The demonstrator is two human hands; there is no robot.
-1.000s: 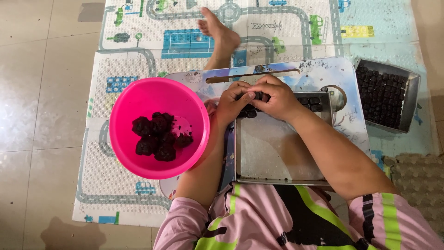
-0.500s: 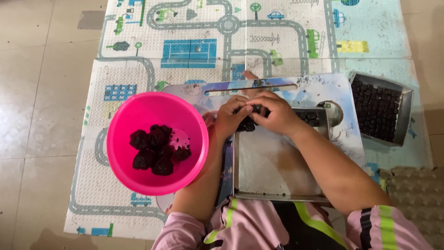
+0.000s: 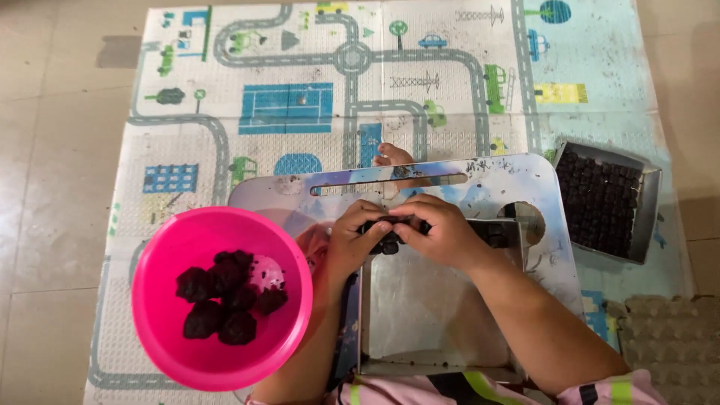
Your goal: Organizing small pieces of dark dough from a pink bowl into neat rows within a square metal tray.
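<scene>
**Both hands pinch a dark lump over a metal tray**

Centrally, the left hand [image 3: 352, 240] and the right hand [image 3: 442, 232] meet with fingers curled tight around a small dark lump [image 3: 388, 241], held just above the top edge of a shallow metal tray [image 3: 427, 315]. The tray rests on a shiny lap board [image 3: 525, 180] with a long slot handle near its far edge. To the left, touching the left forearm, sits a bright pink bowl [image 3: 187, 352] holding a cluster of dark balls [image 3: 225, 296]. To the right, beside the board, a grey rectangular container [image 3: 649, 202] lies tilted, packed with rows of small dark pieces. A grey egg carton [image 3: 667, 337] shows at the lower right. Everything lies on a play mat [image 3: 300, 97] printed with grey roads, blue blocks and green trees. A bare foot [image 3: 391, 156] peeks past the board's far edge.
</scene>
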